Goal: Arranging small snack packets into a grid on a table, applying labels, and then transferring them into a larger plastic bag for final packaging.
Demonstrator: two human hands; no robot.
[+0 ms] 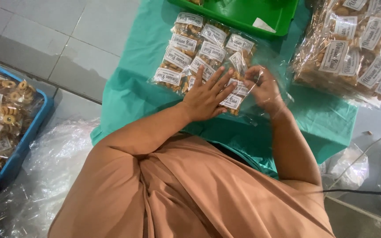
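The left hand lies flat, fingers spread, on a stack of small snack packets inside a clear plastic bag on the green cloth. Just beside it, the right hand has its fingers pinching the bag's film. A green tray sits beyond the packets, and a blue crate lies well apart.
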